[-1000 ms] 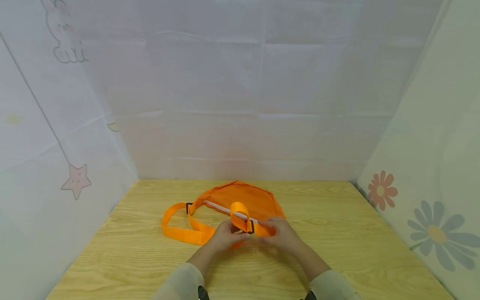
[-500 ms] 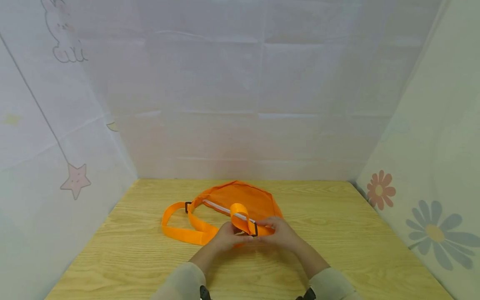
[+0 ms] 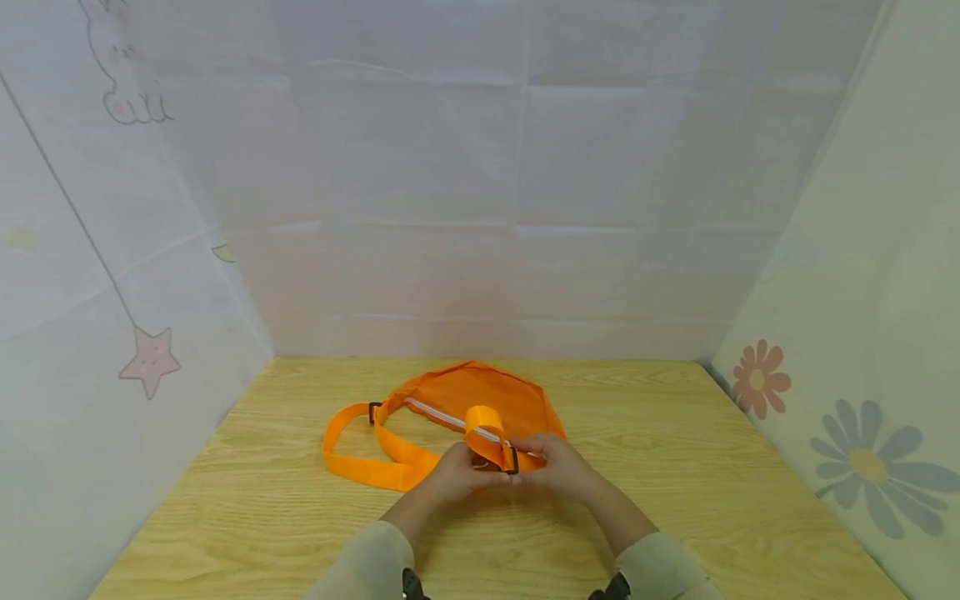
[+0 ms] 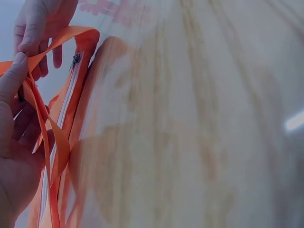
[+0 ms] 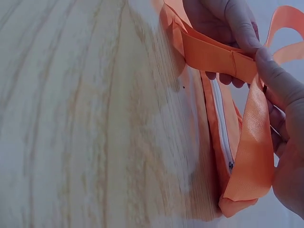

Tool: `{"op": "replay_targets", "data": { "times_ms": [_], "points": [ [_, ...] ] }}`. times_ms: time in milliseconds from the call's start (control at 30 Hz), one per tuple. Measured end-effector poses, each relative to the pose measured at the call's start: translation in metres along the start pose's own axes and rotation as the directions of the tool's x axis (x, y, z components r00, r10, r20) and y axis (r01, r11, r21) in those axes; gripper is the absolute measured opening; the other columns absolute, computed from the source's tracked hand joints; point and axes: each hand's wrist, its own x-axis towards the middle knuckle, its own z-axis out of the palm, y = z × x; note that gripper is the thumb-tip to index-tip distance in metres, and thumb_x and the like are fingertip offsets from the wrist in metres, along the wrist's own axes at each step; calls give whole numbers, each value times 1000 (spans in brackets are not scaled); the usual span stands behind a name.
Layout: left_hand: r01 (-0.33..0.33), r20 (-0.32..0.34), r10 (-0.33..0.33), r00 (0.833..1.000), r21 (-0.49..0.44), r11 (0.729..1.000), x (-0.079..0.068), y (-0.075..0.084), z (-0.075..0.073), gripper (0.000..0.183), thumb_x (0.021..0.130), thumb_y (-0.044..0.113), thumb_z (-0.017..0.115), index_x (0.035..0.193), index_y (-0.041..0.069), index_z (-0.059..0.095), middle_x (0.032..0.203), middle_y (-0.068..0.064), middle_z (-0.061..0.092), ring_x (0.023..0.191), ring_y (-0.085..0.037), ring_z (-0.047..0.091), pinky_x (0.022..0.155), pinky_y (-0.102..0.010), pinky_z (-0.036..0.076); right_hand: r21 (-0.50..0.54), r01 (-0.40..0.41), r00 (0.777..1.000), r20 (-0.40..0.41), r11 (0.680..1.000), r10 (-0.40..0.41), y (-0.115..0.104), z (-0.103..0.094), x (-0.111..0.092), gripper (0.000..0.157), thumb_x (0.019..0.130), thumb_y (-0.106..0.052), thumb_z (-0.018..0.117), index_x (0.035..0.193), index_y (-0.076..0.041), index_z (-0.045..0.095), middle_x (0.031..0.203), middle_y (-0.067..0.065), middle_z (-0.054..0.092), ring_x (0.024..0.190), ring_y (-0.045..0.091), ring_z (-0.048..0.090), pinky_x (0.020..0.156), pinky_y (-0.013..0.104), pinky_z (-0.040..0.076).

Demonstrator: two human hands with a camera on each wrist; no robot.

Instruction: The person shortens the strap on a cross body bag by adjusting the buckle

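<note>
Bag lies just far of the left hand and right hand, whose thumbs and fingers pinch its flat strap near a dark buckle. Orange cloth, half-moon shape, white zip; strap loops left over wood-grained table.

Left grip, right grip on strap

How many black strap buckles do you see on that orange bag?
2: one black buckle on the strap, left of the bag; another buckle just right of the small raised loop. Others may be hidden.
</note>
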Motion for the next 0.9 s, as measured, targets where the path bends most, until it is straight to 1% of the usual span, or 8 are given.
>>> {"op": "replay_targets", "data": {
  "times_ms": [133, 367, 433, 500, 600, 667, 767, 900],
  "points": [
    [-7, 16, 5, 1000, 67, 998, 1, 0, -1, 41, 83, 24, 79, 121, 12, 66, 121, -4, 68, 115, -25, 63, 97, -39, 52, 18, 10, 1000, 22, 1000, -11, 2, 0, 0, 59, 81, -31, 80, 131, -3, 62, 130, 15, 61, 122, 37, 52, 101, 60, 43],
    [-62, 31, 57, 998, 182, 981, 1, -2, -4, 44, 78, 30, 83, 119, 23, 67, 120, 4, 67, 117, -20, 60, 101, -42, 48, 12, -2, 1000, 20, 1000, 2, 5, 0, 0, 52, 82, -29, 80, 122, 0, 65, 127, 18, 61, 121, 40, 54, 100, 60, 44],
    [-74, 31, 69, 997, 231, 970, 0, -5, -5, 47, 77, 31, 84, 120, 26, 65, 121, 6, 66, 115, -17, 60, 101, -40, 48, 18, -2, 1000, 16, 1000, 1, 5, 0, -1, 53, 82, -28, 80, 124, 1, 64, 127, 18, 61, 122, 41, 54, 101, 59, 44],
    [-108, 34, 103, 994, 301, 948, -1, -7, -8, 46, 78, 32, 83, 121, 26, 66, 120, 6, 66, 112, -15, 60, 100, -38, 48, 25, 7, 1000, 11, 1000, -8, 6, -1, -1, 52, 82, -28, 80, 124, -1, 64, 127, 17, 62, 123, 41, 54, 101, 59, 44],
    [-115, 30, 113, 993, 388, 914, -4, -7, -11, 42, 80, 33, 81, 118, 21, 69, 115, 4, 67, 106, -13, 59, 95, -34, 49, 29, 24, 1000, 8, 999, -24, 8, -1, 0, 43, 82, -29, 80, 116, -5, 69, 121, 13, 64, 120, 38, 55, 101, 59, 44],
    [-106, 30, 103, 994, 424, 899, -6, -6, -14, 42, 81, 33, 80, 118, 16, 71, 113, 2, 66, 104, -13, 59, 94, -34, 49, 27, 31, 1000, 4, 999, -31, 9, -1, 1, 36, 82, -30, 80, 109, -9, 71, 117, 9, 65, 118, 35, 56, 101, 60, 43],
    [-58, 13, 59, 998, 447, 893, -10, -5, -19, 46, 81, 32, 79, 121, 12, 70, 116, 0, 65, 109, -18, 58, 98, -39, 48, 24, 17, 1000, -5, 1000, -17, 12, -1, 1, 34, 81, -32, 81, 107, -13, 69, 114, 4, 66, 116, 29, 57, 101, 57, 43],
    [0, -17, 8, 1000, 410, 912, -16, -8, -29, 49, 81, 31, 79, 125, 11, 68, 124, -3, 63, 117, -25, 57, 103, -47, 45, 47, -4, 1000, -13, 999, 5, 14, -1, 1, 44, 80, -34, 81, 116, -15, 64, 114, 0, 67, 110, 20, 60, 97, 46, 47]
  ]
}}
